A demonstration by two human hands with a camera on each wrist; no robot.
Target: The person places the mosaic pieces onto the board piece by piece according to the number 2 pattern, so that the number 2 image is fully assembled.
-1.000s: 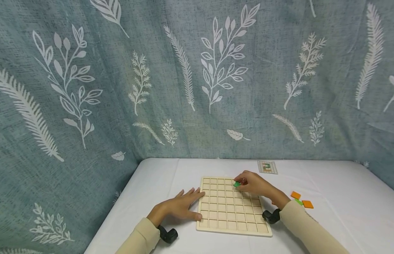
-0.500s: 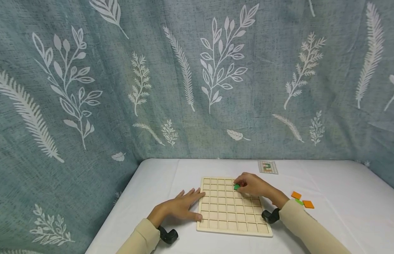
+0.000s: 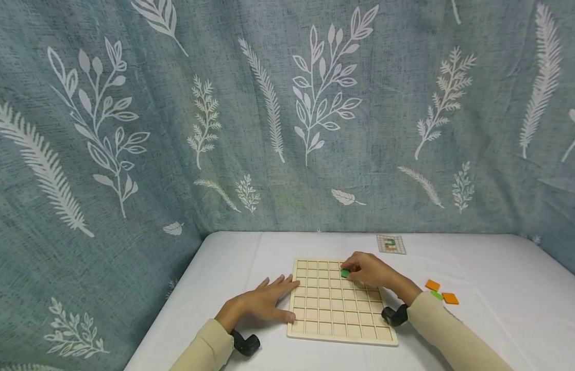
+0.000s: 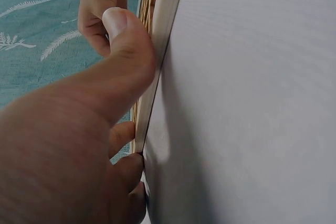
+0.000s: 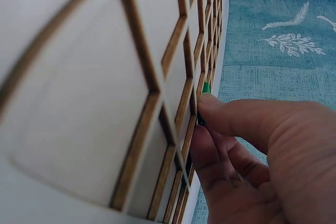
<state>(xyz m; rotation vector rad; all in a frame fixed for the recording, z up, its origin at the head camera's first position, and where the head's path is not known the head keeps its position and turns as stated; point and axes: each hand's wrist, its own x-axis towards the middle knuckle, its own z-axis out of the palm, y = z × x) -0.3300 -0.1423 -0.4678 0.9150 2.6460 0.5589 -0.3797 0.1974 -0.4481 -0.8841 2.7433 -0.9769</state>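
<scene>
Green tile (image 3: 345, 273): near the gridded board (image 3: 324, 304)'s far edge; cannot tell whether seated.
Right hand (image 3: 368, 269): pinches that tile, probably to align it with a cell.
Left hand (image 3: 266, 300): spread at the board's left edge, seemingly steadying it.
Loose tiles (image 3: 450, 298): right on the desk (image 3: 259, 252), likely for easy reach.
Patterned card (image 3: 391, 245): beyond the board, perhaps for reference; no legible writing.

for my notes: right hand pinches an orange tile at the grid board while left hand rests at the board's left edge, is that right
The tile is green, not orange, as the head view shows; the right hand pinches it at the grid board, and the left hand rests at the board's left edge.
</scene>
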